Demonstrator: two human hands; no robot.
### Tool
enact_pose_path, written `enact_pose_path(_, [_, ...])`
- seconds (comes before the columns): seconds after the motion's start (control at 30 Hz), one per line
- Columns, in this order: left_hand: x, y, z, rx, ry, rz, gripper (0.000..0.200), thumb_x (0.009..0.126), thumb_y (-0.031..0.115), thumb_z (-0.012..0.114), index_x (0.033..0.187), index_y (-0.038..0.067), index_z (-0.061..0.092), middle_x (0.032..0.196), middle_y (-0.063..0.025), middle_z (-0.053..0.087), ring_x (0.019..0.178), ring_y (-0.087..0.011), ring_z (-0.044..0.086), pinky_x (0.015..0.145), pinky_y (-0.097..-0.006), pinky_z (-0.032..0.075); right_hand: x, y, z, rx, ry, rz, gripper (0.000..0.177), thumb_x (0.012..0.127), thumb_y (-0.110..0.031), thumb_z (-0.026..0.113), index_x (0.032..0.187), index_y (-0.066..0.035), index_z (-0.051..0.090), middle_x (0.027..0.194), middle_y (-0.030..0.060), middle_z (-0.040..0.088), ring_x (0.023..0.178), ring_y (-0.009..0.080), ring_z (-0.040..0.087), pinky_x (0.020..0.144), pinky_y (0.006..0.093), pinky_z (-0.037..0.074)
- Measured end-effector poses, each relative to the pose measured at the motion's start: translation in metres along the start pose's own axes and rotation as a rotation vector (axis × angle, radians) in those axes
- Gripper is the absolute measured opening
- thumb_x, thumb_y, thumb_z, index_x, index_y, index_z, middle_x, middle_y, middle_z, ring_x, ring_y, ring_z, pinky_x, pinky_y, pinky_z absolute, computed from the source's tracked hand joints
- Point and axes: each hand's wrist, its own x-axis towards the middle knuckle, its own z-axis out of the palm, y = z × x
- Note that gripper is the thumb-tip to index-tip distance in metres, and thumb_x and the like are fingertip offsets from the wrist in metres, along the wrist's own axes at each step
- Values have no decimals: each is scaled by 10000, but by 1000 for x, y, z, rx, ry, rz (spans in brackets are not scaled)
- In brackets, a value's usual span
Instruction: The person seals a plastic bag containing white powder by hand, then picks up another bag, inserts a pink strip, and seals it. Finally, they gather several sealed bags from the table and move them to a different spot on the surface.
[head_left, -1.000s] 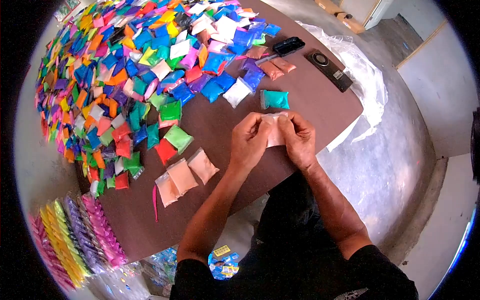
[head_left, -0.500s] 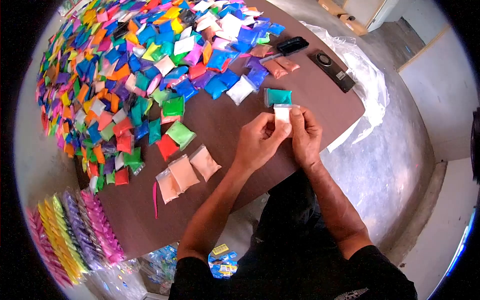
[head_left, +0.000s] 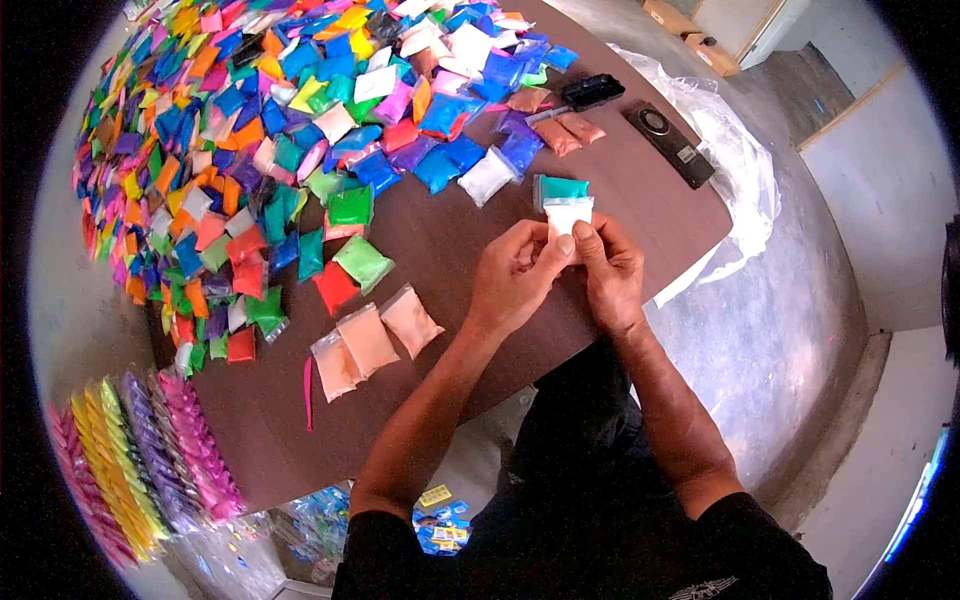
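Note:
Between them, my left hand (head_left: 520, 275) and my right hand (head_left: 610, 270) pinch a small clear packet with white filling (head_left: 569, 214), its top edge pointing away from me. Both thumbs press on its lower part, and the fingers behind it are partly hidden. Just beyond the packet lies a teal packet (head_left: 565, 187) on the brown table, partly covered from view. To the left of my left hand are several peach packets (head_left: 368, 338) and a thin pink stick (head_left: 308, 395). A white packet (head_left: 487, 178) rests beyond my left hand.
A large heap of coloured packets (head_left: 250, 130) covers the table's far left. A black object (head_left: 593, 91) and a dark flat box (head_left: 668, 145) lie at the far right, beside clear plastic sheeting (head_left: 735, 180). Strips of coloured packets (head_left: 150, 460) hang at the left edge.
The white packet has tilted and shows more of its face, with both thumbs now lower on it and closer together. The camera view has shifted slightly.

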Motion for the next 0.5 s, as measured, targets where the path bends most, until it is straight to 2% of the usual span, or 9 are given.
enact_pose_path(0.23, [2,-11,-3,38,29,37,265,1043,268,639,1033,5,666,780,-9,645,630,-55,584,551,-224,478,1,0,0,-49,-60,-15,239,1062,-206,625,1133,14,686,1002,31,710,908,91,639,817,259,530])
enact_pose_path(0.4, [1,-6,-1,76,22,54,246,1041,252,645,1013,8,661,768,-4,636,631,-50,578,544,-224,472,-1,-7,4,-40,-11,21,222,1062,-198,621,1119,7,688,978,19,702,882,79,623,796,255,522])
enact_pose_path(0.47, [-2,12,6,-56,96,-29,252,1020,216,680,918,-13,647,784,6,629,699,-28,538,575,-235,422,1,1,-1,-41,-21,-1,215,1061,-193,620,1109,6,689,968,13,697,873,74,615,785,249,515])
enact_pose_path(0.5, [-1,8,6,-56,95,-30,252,1020,216,680,918,-13,647,784,6,629,699,-28,538,575,-235,422,1,2,-2,-43,-30,-22,209,1061,-188,619,1099,5,690,958,8,692,864,69,607,774,244,507])
